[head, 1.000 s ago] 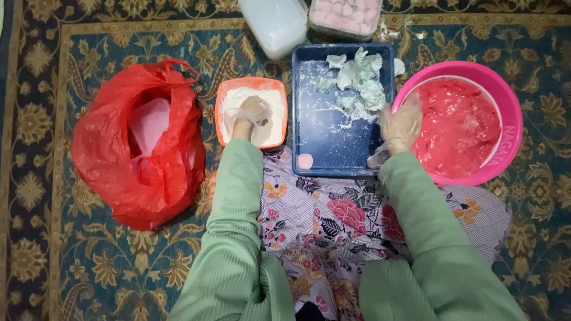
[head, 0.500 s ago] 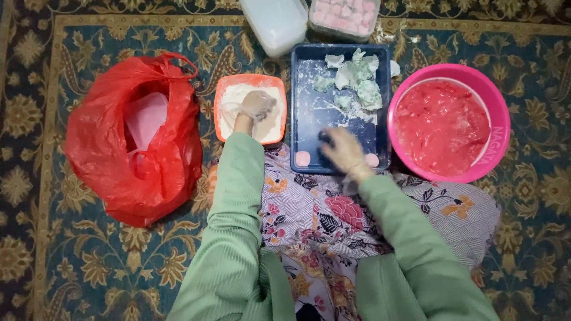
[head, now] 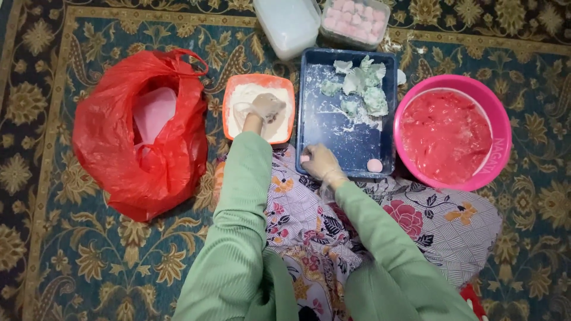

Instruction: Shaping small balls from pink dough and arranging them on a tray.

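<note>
A small pink ball (head: 305, 159) is being pinched by the right hand (head: 321, 163) at the blue tray's (head: 339, 139) near edge; another ball (head: 375, 165) is lying finished. The left hand (head: 266, 107), loosely curled, is being dusted in the flour tub (head: 259, 107). Much red dough is being left in the pink bowl (head: 499, 148).

Two gloved hands show: the left hand (head: 267, 107) and the right hand (head: 319, 161). One orange tub of white flour (head: 231, 98), one dark blue tray (head: 342, 137), one pink bowl of red paste (head: 496, 157) and one red plastic bag (head: 113, 134) lie on one patterned carpet (head: 53, 249). Two clear lidded boxes sit at the top: a white-filled box (head: 286, 24) and a box of pink pieces (head: 355, 21). On the tray lie two small pink balls, one by the right hand (head: 305, 159), one alone (head: 375, 165), and one cluster of pale green pieces (head: 360, 86), too bunched to count.
</note>
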